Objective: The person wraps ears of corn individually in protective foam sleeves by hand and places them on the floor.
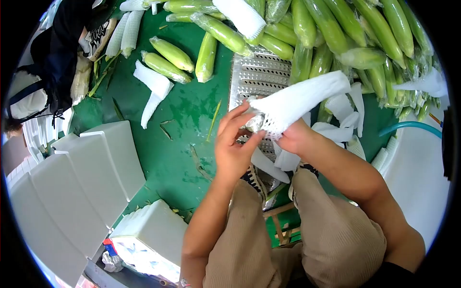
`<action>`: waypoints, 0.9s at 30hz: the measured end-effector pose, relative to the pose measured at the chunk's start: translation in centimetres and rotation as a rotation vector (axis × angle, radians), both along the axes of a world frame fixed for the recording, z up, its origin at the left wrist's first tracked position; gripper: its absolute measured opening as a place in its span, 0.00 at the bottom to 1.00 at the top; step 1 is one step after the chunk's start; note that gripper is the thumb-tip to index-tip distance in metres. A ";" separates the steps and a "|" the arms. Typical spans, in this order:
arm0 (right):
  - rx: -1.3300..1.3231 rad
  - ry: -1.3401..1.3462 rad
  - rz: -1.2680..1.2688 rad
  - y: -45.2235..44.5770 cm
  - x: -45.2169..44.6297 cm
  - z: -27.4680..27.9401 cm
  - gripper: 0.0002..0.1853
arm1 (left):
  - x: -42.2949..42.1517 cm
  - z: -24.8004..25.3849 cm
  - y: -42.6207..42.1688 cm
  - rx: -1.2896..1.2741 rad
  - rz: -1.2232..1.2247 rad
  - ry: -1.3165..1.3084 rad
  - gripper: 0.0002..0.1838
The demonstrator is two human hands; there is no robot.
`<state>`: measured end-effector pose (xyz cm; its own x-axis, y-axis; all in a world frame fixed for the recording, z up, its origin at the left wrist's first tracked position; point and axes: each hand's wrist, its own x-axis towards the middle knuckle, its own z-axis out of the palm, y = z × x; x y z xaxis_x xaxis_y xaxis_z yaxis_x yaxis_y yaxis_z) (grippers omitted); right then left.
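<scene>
A white foam net sleeve (307,98) slants between my hands in front of me, with a clear plastic-wrapped end showing at its lower left opening. My left hand (235,141) has its fingers curled round that wrapped end. My right hand (297,137) grips the underside of the sleeve near its opening. What fills the sleeve is hidden. Below lies a perforated metal surface (261,72) with loose white foam sleeves (338,108) beside it. Plastic-wrapped green corn ears (331,29) are heaped beyond my hands, at the top right.
Single wrapped ears (206,57) and a foam sleeve (154,89) lie on the green floor (177,120). White foam boxes (91,168) stand at the left. Another person (67,53) is at the upper left. A teal hose (408,125) curves at the right.
</scene>
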<state>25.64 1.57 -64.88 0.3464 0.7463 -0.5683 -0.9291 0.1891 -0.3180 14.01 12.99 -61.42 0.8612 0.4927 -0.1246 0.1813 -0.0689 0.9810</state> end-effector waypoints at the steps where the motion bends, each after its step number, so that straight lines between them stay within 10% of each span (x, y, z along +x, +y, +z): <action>1: -0.037 -0.008 -0.003 -0.2 -0.1 -0.2 0.16 | -0.2 -0.5 -0.3 -0.065 0.050 -0.044 0.27; 9: -0.328 -0.038 -0.024 0.7 1.0 6.3 0.16 | 0.7 -0.1 -0.6 0.461 -0.135 0.018 0.35; 16: -0.291 -0.406 0.147 0.7 2.1 4.7 0.14 | 1.5 -0.2 -1.7 -0.902 0.333 -0.185 0.34; 27: -0.200 -0.382 0.241 1.4 1.3 3.0 0.10 | 0.9 2.5 1.2 -0.966 0.265 0.202 0.10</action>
<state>26.94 2.95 -61.87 0.3885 0.7204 -0.5746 -0.7490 -0.1163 -0.6523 14.95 14.21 -58.94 0.6581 0.2764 -0.7003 0.2439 0.8017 0.5457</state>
